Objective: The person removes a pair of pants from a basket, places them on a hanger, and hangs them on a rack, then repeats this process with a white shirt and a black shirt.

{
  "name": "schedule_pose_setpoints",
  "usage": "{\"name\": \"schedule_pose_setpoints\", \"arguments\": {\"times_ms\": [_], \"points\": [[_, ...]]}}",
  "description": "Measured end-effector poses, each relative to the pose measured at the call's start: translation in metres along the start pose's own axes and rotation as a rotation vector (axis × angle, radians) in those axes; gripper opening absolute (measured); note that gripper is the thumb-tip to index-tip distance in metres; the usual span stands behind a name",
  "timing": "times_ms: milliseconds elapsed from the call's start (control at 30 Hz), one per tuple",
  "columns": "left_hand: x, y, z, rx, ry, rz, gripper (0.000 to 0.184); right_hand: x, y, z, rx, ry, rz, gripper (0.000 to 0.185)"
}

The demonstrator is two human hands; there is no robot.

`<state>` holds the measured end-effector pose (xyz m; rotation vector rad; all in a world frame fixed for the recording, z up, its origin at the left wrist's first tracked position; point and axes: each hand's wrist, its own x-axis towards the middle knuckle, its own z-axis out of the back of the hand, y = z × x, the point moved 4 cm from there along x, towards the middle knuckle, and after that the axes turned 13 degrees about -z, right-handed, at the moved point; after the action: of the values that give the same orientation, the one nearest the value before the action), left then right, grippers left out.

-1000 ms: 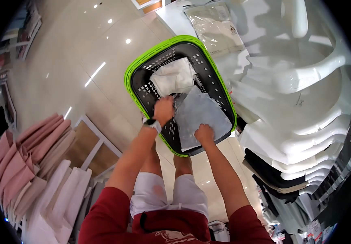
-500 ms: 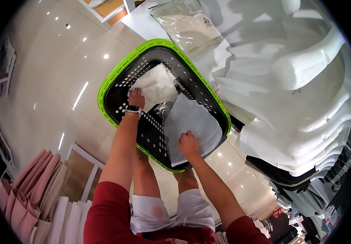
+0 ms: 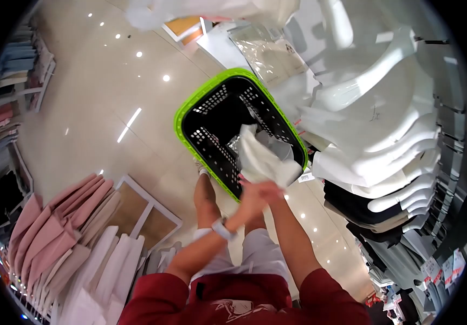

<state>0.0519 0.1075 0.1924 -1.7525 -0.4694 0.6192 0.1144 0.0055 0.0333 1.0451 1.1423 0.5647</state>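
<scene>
Below me is a black basket with a bright green rim [image 3: 190, 105] and perforated walls. A white folded garment [image 3: 263, 157], blurred by motion, lies at its near right end over a pale grey-white piece in clear wrap [image 3: 281, 149]. My left hand [image 3: 252, 199], with a watch at the wrist, reaches across to the garment's near edge and appears closed on it. Just behind it, partly covered, is my right hand [image 3: 271, 190], near the same edge; its fingers are smeared and hidden.
White shirts [image 3: 374, 124] on hangers line the right side, beside the basket. A clear-wrapped package [image 3: 268, 54] lies on a white surface ahead. Pink garments [image 3: 54, 225] hang at lower left. Glossy tiled floor [image 3: 136, 92] stretches to the left.
My left hand has moved from the basket's far left to its near right end, and the white garment has come with it. The view has shifted, with the basket now lying farther right.
</scene>
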Motion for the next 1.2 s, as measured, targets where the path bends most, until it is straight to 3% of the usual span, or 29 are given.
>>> {"name": "schedule_pose_setpoints", "arguments": {"times_ms": [33, 133, 233, 300, 333, 367, 433, 500, 567, 600, 633, 700, 733, 767, 833, 900, 967, 1033, 1100, 1133, 1167, 1200], "points": [[-0.021, -0.026, -0.020, -0.077, 0.045, -0.100, 0.010, -0.005, 0.020, 0.002, 0.178, 0.016, -0.083, 0.028], [-0.068, -0.104, -0.050, -0.288, 0.208, -0.022, 0.013, -0.027, 0.055, 0.008, 0.782, 0.115, -0.506, 0.028], [-0.100, -0.143, -0.048, -0.402, 0.410, 0.034, 0.007, -0.051, 0.095, 0.021, 0.938, 0.120, -0.737, 0.029], [-0.111, -0.141, -0.026, -0.435, 0.595, 0.099, 0.003, -0.066, 0.138, 0.025, 0.993, 0.145, -0.891, 0.029], [-0.117, -0.128, -0.012, -0.500, 0.571, 0.136, 0.006, -0.080, 0.182, 0.021, 1.046, 0.149, -1.000, 0.022], [-0.120, -0.117, 0.002, -0.563, 0.546, 0.171, 0.010, -0.086, 0.192, 0.023, 1.040, 0.153, -0.986, 0.022], [-0.110, -0.108, 0.037, -0.615, 0.119, 0.410, 0.024, -0.100, 0.205, 0.037, 0.695, -0.005, -0.937, 0.022], [-0.086, -0.116, 0.060, -0.467, -0.112, 0.399, 0.032, -0.118, 0.251, 0.038, 0.576, -0.042, -0.909, 0.032], [-0.059, -0.130, 0.061, -0.768, -0.166, 0.468, 0.046, -0.140, 0.283, 0.027, 0.566, 0.010, -0.550, 0.049], [-0.033, -0.172, 0.042, -0.846, -0.184, 0.249, 0.057, -0.153, 0.291, 0.024, 0.374, 0.078, -0.547, 0.061], [-0.025, -0.190, 0.035, -1.033, -0.183, 0.384, 0.054, -0.170, 0.302, 0.015, 0.192, 0.139, -0.463, 0.059], [-0.014, -0.245, 0.019, -1.138, -0.025, 0.550, 0.047, -0.187, 0.334, 0.000, -0.318, 0.294, -0.021, 0.061], [-0.004, -0.230, 0.022, -0.872, -0.015, 0.445, 0.040, -0.191, 0.346, 0.002, -0.328, 0.268, -0.013, 0.061], [-0.003, -0.256, 0.016, -0.732, -0.045, 0.407, 0.041, -0.199, 0.365, 0.001, -0.269, 0.375, -0.036, 0.060], [-0.011, -0.283, 0.002, -0.817, -0.007, 0.394, 0.043, -0.213, 0.374, 0.011, -0.212, 0.457, -0.059, 0.059], [-0.020, -0.302, -0.009, -0.867, 0.036, 0.389, 0.046, -0.220, 0.375, 0.028, 0.753, 0.419, -0.067, 0.063], [-0.028, -0.323, -0.021, -0.779, 0.153, 0.282, 0.048, -0.217, 0.377, 0.051, 0.835, -0.035, 0.012, 0.069], [-0.035, -0.337, -0.032, -0.794, 0.266, 0.249, 0.052, -0.214, 0.392, 0.066, 0.606, -0.309, 0.108, 0.073], [-0.038, -0.344, -0.039, -0.548, 0.481, 0.127, 0.055, -0.227, 0.415, 0.067, 0.901, -0.149, 0.152, 0.073], [-0.037, -0.346, -0.041, -0.434, 0.507, 0.063, 0.056, -0.234, 0.431, 0.061, 1.054, -0.127, 0.072, 0.070], [-0.039, -0.341, -0.042, -0.425, 0.520, 0.084, 0.056, -0.236, 0.440, 0.057, 1.075, -0.143, 0.072, 0.070], [-0.039, -0.336, -0.041, -0.391, 0.542, 0.026, 0.056, -0.236, 0.452, 0.055, 0.745, -0.237, 0.155, 0.067]]}}
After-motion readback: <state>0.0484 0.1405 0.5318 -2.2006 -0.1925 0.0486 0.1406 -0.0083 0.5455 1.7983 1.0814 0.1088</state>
